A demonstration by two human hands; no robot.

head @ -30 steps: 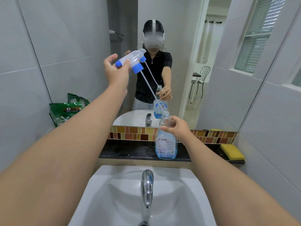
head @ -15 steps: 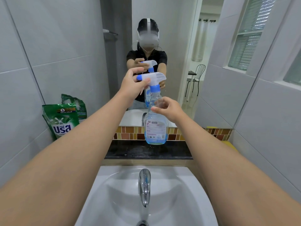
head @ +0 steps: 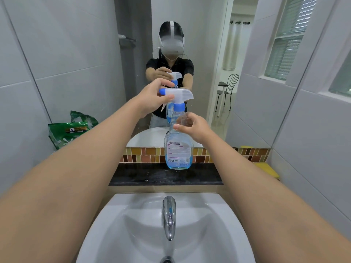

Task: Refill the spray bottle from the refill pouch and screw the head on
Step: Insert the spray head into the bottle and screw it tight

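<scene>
Since half a second ago, little is changed: spray head (head: 177,95) is pinched in left hand (head: 152,97) atop spray bottle (head: 178,147) on ledge (head: 152,175); neck is loosely gripped by right hand (head: 193,128), steadying for threading.

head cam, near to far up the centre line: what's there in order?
Tap → white basin rim → black ledge → spray bottle → tile strip → mirror.
</scene>
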